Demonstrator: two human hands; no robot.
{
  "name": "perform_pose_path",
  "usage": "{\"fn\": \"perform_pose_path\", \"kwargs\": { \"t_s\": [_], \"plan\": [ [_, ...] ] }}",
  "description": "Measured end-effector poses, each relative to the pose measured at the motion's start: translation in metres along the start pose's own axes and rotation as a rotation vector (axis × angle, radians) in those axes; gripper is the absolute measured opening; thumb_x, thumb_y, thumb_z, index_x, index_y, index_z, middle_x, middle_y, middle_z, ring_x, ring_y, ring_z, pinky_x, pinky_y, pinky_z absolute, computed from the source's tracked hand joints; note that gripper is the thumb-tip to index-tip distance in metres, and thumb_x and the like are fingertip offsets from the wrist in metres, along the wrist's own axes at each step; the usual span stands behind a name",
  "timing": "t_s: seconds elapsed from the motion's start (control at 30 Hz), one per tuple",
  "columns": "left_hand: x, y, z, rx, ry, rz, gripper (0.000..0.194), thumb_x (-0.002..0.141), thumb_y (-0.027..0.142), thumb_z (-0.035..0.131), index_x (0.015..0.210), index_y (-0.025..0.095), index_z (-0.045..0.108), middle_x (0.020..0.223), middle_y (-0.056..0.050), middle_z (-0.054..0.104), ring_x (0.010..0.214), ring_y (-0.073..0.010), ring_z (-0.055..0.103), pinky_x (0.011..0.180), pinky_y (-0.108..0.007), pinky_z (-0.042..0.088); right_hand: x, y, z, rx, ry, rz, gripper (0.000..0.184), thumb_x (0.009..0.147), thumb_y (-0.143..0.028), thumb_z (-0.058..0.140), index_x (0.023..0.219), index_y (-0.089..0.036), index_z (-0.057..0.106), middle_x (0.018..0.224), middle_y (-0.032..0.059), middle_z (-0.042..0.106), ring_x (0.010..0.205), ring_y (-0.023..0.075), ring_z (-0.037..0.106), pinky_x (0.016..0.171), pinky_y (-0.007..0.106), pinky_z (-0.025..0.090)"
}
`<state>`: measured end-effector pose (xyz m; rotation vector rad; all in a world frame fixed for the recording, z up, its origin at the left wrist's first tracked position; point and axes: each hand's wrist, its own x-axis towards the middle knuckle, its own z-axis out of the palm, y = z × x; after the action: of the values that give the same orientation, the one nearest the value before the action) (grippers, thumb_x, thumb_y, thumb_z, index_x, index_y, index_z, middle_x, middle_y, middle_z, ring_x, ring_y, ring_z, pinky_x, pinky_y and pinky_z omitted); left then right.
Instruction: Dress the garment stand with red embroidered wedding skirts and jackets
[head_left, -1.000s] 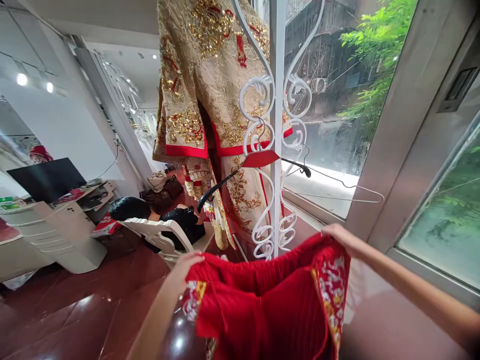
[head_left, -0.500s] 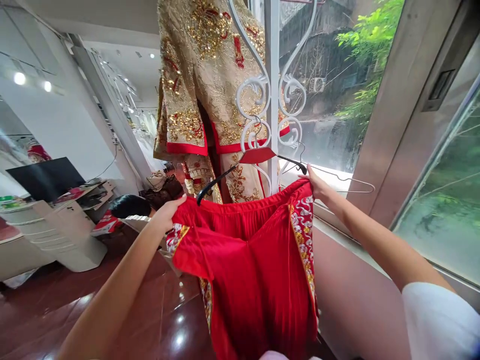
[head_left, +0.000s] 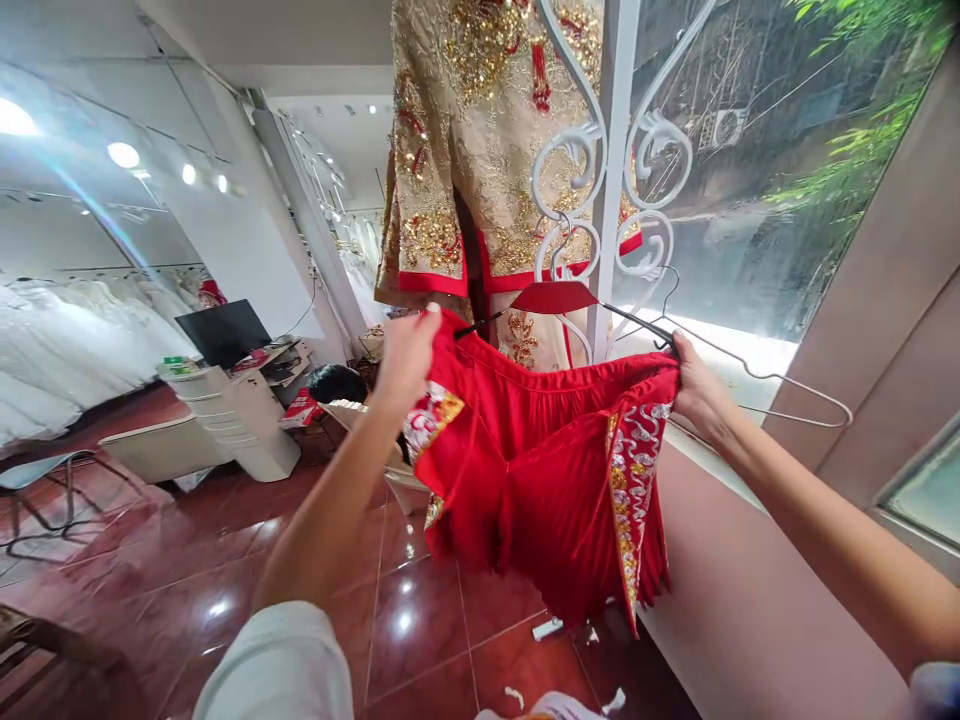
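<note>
A red pleated skirt point(head_left: 555, 480) with silver and gold embroidered side panels hangs between my two hands. My left hand point(head_left: 409, 355), somewhat blurred, is closed on the left end of its waistband. At the right end, my right hand point(head_left: 694, 385) grips the waistband close to the tip of a hanger. This black clothes hanger point(head_left: 559, 297) with a red middle hangs by its hook from the white scrollwork stand point(head_left: 611, 190). Its left arm goes behind the raised waistband, so I cannot tell how it meets the fabric there. Behind it hangs a gold sequined jacket point(head_left: 487, 170) with red trim.
An empty wire hanger point(head_left: 795, 385) hangs right of the stand, before the window point(head_left: 750, 200). A pinkish ledge point(head_left: 750, 590) runs along the right. Further left are a seated person's head point(head_left: 336, 383), a white desk point(head_left: 232, 420) with a monitor point(head_left: 223, 333), and white gowns point(head_left: 45, 350).
My left hand has risen, lifting the skirt's left waistband up toward the hanger's left arm. The right hand keeps its grip. The view has swung left, and the skirt's lower part has swung up.
</note>
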<state>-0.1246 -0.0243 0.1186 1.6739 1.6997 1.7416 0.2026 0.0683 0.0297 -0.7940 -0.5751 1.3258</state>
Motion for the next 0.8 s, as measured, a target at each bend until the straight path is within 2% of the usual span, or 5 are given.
{"fn": "perform_pose_path", "kwargs": {
  "t_s": [0.17,0.27,0.47,0.67,0.8],
  "plan": [
    [-0.058,0.001,0.036,0.808,-0.145,0.209,0.035,0.090,0.036,0.041,0.081,0.011,0.063,0.069,-0.013,0.064,0.072,-0.0271,0.065,0.065,-0.034,0.045,-0.011,0.008,-0.003,-0.042,0.014,0.055,0.033,0.087,-0.044,0.051,0.065,-0.021,0.041,0.041,-0.0074,0.045,0.035,0.0083,0.045,0.041,0.020,0.042],
    [-0.067,0.018,0.058,0.989,-0.189,0.274,0.046,0.091,0.045,0.036,0.085,0.009,0.065,0.073,-0.016,0.066,0.076,-0.0292,0.065,0.068,-0.037,0.047,-0.011,0.003,-0.007,-0.071,-0.024,0.080,0.034,0.086,-0.046,0.053,0.066,-0.021,0.042,0.043,-0.0060,0.049,0.036,0.0093,0.047,0.041,0.021,0.043],
    [-0.035,0.059,0.155,0.689,-0.176,0.951,0.037,0.091,0.033,0.042,0.123,0.020,0.054,0.121,-0.011,0.059,0.118,-0.0249,0.047,0.109,-0.046,0.023,-0.011,-0.008,-0.010,-0.155,-0.120,0.105,0.037,0.088,-0.048,0.049,0.066,-0.019,0.044,0.045,-0.0028,0.053,0.038,0.0097,0.049,0.043,0.021,0.044],
    [-0.013,0.051,0.209,0.498,-0.188,0.904,0.037,0.094,0.032,0.030,0.094,0.021,0.065,0.094,-0.007,0.066,0.103,-0.0233,0.053,0.110,-0.051,0.015,-0.026,-0.038,-0.026,-0.457,-0.197,0.049,0.032,0.076,-0.044,0.067,0.089,-0.016,0.056,0.059,-0.0015,0.061,0.049,0.0106,0.057,0.048,0.021,0.049],
    [-0.014,0.049,0.213,0.386,-0.106,0.879,0.035,0.093,0.031,0.033,0.083,0.022,0.066,0.087,-0.005,0.066,0.097,-0.0221,0.053,0.109,-0.049,0.016,-0.038,-0.065,-0.047,-0.800,-0.395,0.020,0.073,0.047,-0.017,0.085,0.114,-0.017,0.056,0.081,0.0015,0.068,0.069,0.0146,0.064,0.062,0.025,0.055]
  ]
}}
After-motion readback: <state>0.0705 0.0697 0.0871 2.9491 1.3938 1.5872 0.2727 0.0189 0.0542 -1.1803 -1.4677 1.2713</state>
